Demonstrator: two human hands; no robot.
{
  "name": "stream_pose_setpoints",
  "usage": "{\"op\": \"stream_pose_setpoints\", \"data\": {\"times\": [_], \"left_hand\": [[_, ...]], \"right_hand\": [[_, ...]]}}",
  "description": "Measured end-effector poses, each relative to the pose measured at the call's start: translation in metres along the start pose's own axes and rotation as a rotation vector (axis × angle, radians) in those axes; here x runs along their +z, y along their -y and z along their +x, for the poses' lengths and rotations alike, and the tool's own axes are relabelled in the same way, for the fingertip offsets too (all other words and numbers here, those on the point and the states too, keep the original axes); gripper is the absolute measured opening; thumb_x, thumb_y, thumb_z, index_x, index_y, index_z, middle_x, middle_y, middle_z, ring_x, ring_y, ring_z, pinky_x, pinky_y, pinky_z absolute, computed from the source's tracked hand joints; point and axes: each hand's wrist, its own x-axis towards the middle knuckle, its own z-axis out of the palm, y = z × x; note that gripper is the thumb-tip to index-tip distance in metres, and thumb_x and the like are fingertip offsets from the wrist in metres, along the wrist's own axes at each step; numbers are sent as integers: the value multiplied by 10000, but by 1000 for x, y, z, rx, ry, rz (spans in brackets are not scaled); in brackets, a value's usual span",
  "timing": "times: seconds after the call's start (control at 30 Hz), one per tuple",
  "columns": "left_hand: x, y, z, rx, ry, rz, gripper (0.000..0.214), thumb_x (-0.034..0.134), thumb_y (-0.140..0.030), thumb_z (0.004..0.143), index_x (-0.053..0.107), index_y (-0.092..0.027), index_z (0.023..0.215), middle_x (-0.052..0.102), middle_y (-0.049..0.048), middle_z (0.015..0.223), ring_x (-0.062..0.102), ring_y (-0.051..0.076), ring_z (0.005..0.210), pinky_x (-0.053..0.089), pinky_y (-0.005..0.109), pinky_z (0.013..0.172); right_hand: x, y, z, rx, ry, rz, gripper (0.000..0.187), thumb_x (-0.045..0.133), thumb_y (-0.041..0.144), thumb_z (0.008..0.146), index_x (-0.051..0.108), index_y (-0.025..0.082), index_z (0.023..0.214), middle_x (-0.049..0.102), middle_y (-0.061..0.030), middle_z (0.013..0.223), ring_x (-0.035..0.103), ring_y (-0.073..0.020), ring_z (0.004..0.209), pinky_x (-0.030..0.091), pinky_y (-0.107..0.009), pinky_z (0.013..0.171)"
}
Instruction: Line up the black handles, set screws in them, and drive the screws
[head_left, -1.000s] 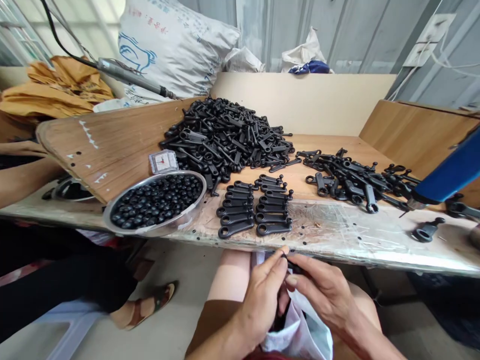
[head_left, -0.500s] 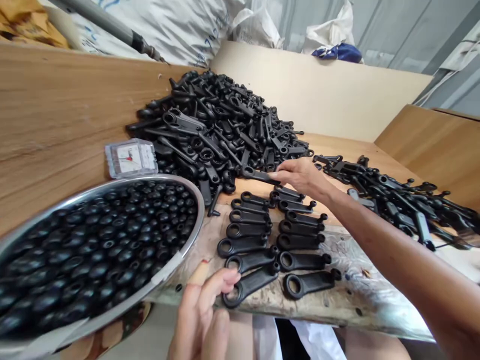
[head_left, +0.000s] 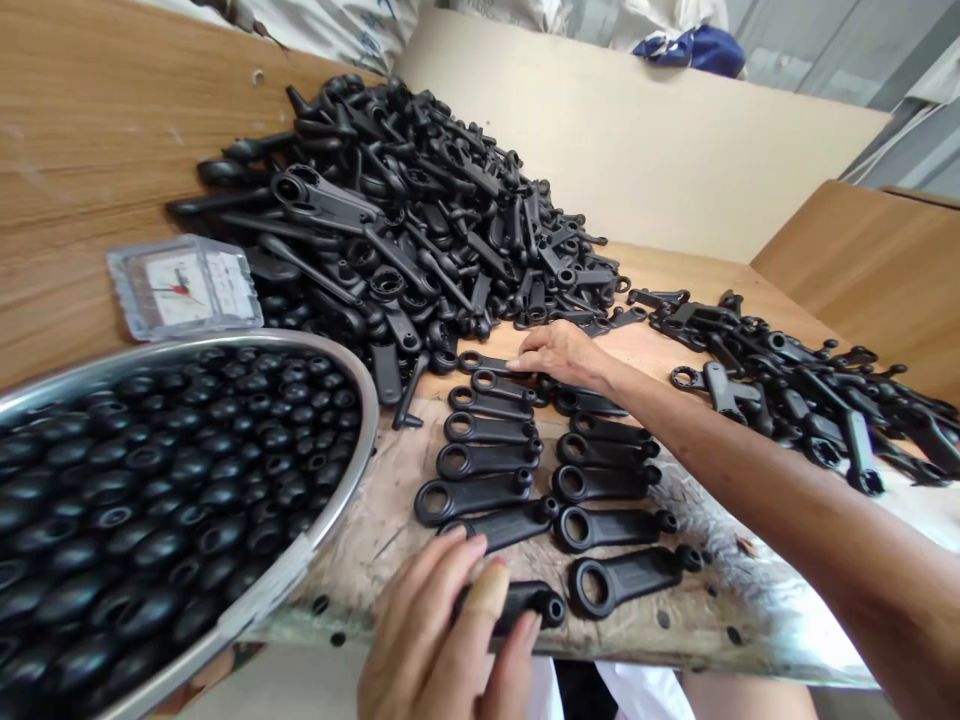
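Note:
Black crank handles, each with a ring at one end and a short peg at the other, lie in two columns on the plastic-covered table edge. My left hand (head_left: 457,625) is closed around the nearest crank handle (head_left: 525,605) of the left column; its ring end is hidden under my fingers. At the far end of that column, my right hand (head_left: 559,352) pinches the peg end of another crank handle (head_left: 480,362), ring pointing left. The right column (head_left: 615,525) lies beside it, partly covered at the back by my right forearm.
A large heap of crank handles (head_left: 420,220) rises behind, and a smaller pile (head_left: 795,390) lies at right. A metal bowl (head_left: 367,400) full of round black knobs (head_left: 150,500) stands at left, with a clear plastic clock (head_left: 184,288) behind it. Wooden boards (head_left: 637,150) wall the table.
My right hand has set its crank handle down at the far end of the left column. My left hand has closed over the nearest handle and turned it. The view has shifted.

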Motion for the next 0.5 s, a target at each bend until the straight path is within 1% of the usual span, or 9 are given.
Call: {"op": "stream_pose_setpoints", "data": {"times": [0.07,0.13,0.23,0.33,0.4,0.5], "left_hand": [[4,1,6,154,60,118,263,606,-164,768,602,-186,1029,610,130,1073,548,313,1048,435,430,841],[8,2,9,205,84,175,192,602,-133,759,615,-169,947,592,160,1094,502,346,1095,390,457,850],[12,0,12,209,100,164,156,587,-114,763,607,-161,911,586,181,1097,467,378,1129,366,484,847],[16,-3,16,239,89,149,162,585,-128,771,603,-169,926,602,172,1087,495,373,1105,363,488,846],[18,-2,17,244,76,156,199,586,-163,780,605,-170,978,617,166,1072,524,366,1066,367,489,852],[22,8,13,156,32,114,342,581,-230,792,574,-144,1123,607,183,1100,507,383,1092,354,518,915]], "right_hand": [[-2,0,-2,-8,10,-6,264,612,381,750,695,133,713,542,13,619,456,-102,627,292,-224,583],[-6,0,-5,-21,22,-12,253,624,373,744,698,133,709,529,16,601,442,-101,616,283,-226,573],[-12,-4,-11,-32,33,-26,225,632,325,751,694,120,680,523,14,577,444,-101,604,275,-226,557],[-14,-5,-17,-22,24,-43,209,634,305,760,702,113,710,575,2,614,493,-109,637,295,-215,564],[-19,-7,-24,-11,-7,-56,228,621,336,776,710,129,813,632,-4,721,535,-113,702,323,-200,594],[-38,-21,-45,53,-108,-106,288,560,355,823,663,183,1030,657,8,941,563,-107,842,356,-180,675]]}}
